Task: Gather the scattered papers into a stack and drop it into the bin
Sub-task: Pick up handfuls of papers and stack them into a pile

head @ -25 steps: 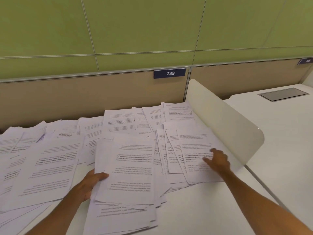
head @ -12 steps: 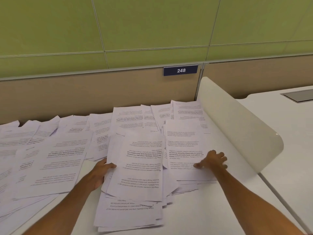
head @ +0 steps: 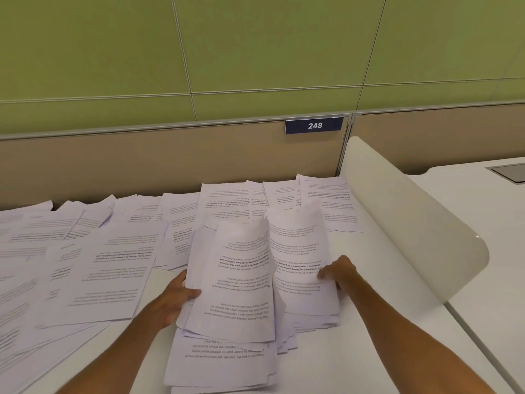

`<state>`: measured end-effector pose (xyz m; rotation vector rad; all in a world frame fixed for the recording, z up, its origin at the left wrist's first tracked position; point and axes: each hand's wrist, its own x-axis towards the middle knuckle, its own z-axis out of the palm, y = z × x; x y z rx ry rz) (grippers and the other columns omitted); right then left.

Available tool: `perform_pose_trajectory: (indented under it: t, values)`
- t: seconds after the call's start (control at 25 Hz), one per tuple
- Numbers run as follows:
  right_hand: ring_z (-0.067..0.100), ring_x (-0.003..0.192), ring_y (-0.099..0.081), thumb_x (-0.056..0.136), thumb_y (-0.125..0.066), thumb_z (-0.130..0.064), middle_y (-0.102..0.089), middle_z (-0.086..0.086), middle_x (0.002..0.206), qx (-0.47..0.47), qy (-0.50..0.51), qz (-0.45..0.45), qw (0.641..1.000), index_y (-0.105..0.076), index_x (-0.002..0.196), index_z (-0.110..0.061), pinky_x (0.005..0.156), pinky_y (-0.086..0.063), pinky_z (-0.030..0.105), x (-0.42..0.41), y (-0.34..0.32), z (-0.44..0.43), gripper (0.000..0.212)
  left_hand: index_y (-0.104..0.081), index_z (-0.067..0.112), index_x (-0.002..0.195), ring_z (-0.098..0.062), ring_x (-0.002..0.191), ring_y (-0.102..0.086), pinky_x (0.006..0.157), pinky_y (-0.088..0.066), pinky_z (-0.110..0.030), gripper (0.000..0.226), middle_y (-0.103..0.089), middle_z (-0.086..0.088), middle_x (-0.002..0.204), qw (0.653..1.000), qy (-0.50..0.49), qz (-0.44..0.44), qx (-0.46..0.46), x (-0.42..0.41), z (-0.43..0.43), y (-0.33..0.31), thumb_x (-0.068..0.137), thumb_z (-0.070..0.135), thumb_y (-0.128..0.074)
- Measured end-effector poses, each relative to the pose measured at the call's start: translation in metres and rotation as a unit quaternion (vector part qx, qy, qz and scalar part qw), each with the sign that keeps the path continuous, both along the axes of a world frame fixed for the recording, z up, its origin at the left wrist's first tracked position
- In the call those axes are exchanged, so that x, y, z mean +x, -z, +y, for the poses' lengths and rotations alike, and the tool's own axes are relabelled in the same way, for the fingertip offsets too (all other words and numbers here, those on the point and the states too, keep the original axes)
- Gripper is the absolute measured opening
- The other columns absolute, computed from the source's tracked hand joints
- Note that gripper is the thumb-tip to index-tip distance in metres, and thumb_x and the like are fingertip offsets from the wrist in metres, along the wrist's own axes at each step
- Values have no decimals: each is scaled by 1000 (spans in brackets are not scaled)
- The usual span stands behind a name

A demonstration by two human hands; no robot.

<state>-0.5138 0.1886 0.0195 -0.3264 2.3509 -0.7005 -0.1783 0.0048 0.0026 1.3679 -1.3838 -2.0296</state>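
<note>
Gripping the left pile (head: 241,280) in my left hand (head: 179,297) and the right pile (head: 298,251) in my right hand (head: 338,273), hands apart, I fear unsquared sheets sliding free.

A blue plate (head: 314,125) marked 248 sat on the far beige partition (head: 170,163), with a curved white divider (head: 412,223) at right.
</note>
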Motion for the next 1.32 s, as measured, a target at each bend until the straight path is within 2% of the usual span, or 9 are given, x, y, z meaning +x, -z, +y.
perform_pose_trajectory:
  t: [0.12,0.24,0.36,0.48,0.68,0.88,1.04,1.2,1.32]
  values:
    - [37,106,-62,74,-80,-5,-58,22,124,-86,27,-58,994,-48,124,5,84,-58,45,3,-8,7,61,-38,4,143,-44,123,-50,105,-39,-57,61,-51,-24,137,999,-35,-6,1,16,-3,5,88,-17,-51]
    - [32,87,-67,71,-81,5,-65,24,119,-171,30,-170,970,-56,122,12,59,-57,30,12,-6,16,58,-39,3,142,-45,121,-51,104,-40,-58,58,-52,-25,136,998,-60,-12,5,23,-1,8,88,-17,-51]
    - [37,100,-66,73,-78,6,-65,23,122,-188,18,-183,965,-57,124,10,76,-57,37,22,-4,17,55,-38,5,142,-45,120,-52,103,-40,-60,58,-52,-24,136,998,-58,-14,11,26,4,7,89,-15,-51]
    - [32,96,-66,79,-70,6,-65,15,120,-202,-10,-165,965,-57,127,1,72,-55,35,28,-8,12,50,-38,7,142,-44,119,-54,100,-44,-56,57,-53,-23,135,999,-51,-7,14,27,7,5,89,-14,-51]
    - [43,118,-56,78,-61,19,-59,23,130,-207,-15,-138,969,-55,129,4,102,-46,55,28,1,12,54,-41,4,141,-42,116,-56,99,-45,-56,56,-54,-23,135,998,-59,-22,10,29,10,6,89,-12,-53]
    - [37,103,-59,76,-64,18,-62,23,126,-229,19,-91,969,-60,124,3,90,-50,42,8,-2,32,50,-53,6,131,-29,96,-66,84,-52,-45,33,-69,-13,110,990,-72,46,112,41,3,2,99,15,-48]
    - [33,100,-60,78,-63,16,-62,25,126,-293,44,-61,953,-59,124,1,91,-48,42,-26,-22,49,49,-65,12,110,-26,73,-69,57,-56,-36,47,-71,-12,92,984,-83,45,149,47,-6,-3,92,51,-48]
    - [33,98,-63,83,-56,18,-63,22,123,-402,49,-125,906,-50,133,5,92,-54,45,-50,-47,54,52,-61,17,115,-31,100,-64,71,-55,-41,56,-66,-12,114,985,-63,49,150,45,-7,5,88,63,-44]
    - [31,103,-64,87,-52,16,-64,16,120,-444,7,-180,878,-47,137,3,90,-55,38,-43,-60,43,52,-62,18,115,-33,104,-62,77,-55,-46,60,-65,-13,118,983,-66,63,157,43,-5,9,86,67,-43]
